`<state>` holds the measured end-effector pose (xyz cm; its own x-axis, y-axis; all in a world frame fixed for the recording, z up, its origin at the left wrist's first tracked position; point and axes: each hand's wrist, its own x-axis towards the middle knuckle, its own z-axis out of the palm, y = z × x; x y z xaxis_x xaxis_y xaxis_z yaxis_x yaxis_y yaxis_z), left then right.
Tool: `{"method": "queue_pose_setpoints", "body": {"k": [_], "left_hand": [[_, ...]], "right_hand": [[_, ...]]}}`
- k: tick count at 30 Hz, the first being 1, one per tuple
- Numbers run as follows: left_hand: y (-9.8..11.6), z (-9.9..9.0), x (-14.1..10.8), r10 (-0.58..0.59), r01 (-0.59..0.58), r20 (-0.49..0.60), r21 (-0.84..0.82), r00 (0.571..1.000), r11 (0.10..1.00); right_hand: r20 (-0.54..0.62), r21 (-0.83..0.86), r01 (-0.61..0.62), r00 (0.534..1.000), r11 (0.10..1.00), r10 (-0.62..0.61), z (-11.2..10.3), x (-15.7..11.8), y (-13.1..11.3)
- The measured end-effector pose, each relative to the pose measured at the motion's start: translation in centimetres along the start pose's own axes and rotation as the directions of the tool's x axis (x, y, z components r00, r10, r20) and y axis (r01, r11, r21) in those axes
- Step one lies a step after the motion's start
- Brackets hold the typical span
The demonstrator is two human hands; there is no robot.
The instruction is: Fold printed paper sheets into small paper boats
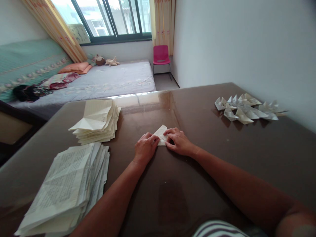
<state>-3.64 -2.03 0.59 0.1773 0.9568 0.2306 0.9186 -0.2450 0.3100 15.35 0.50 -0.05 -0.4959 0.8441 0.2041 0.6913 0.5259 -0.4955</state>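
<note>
My left hand (146,146) had the small folded paper (161,133) pinched mid-table (222,148), my right hand (180,142) touching its right side, couldn't tell if gripping. Figured it'd be light, crisp but tearable, so edges were best; paper stacks (66,177) sat left, folded shapes (254,112) far right.

A person's bare left forearm (111,199) and right forearm (234,179) are slanting inward from either side. Knuckles up, the left hand (146,147) is curling, its thumb and forefinger pinching close, while the right hand (180,142), just beside it, is arching, a gap showing between its thumb and forefinger.
</note>
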Motion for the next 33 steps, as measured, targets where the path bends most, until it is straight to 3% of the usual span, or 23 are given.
{"method": "queue_pose_setpoints", "body": {"k": [12, 16, 23, 27, 33], "left_hand": [[1.0, -0.5, -0.7, 0.218, -0.211, -0.008, 0.217, 0.976, 0.953], [1.2, -0.7, -0.8, 0.240, -0.226, -0.026, 0.252, 0.971, 0.941], [0.9, 0.0, -0.7, 0.314, -0.291, -0.051, 0.263, 0.948, 0.920], [0.3, 0.7, -0.5, 0.355, -0.344, -0.030, 0.181, 0.934, 0.921], [0.1, 0.4, -1.2, 0.373, -0.366, 0.000, 0.193, 0.928, 0.910]], "right_hand": [[-0.010, 0.002, -0.001, 1.000, 1.000, 0.001, 0.0, 0.0, 0.0], [-0.002, -0.006, -0.015, 1.000, 1.000, 0.015, 0.0, 0.1, -0.1], [0.012, -0.002, -0.046, 0.999, 0.999, 0.046, 0.0, 0.2, -0.2], [0.010, -0.001, -0.050, 0.999, 0.999, 0.050, -0.1, 0.2, -0.3], [0.006, -0.003, -0.035, 0.999, 0.999, 0.035, 0.2, 0.2, 0.0]]}}
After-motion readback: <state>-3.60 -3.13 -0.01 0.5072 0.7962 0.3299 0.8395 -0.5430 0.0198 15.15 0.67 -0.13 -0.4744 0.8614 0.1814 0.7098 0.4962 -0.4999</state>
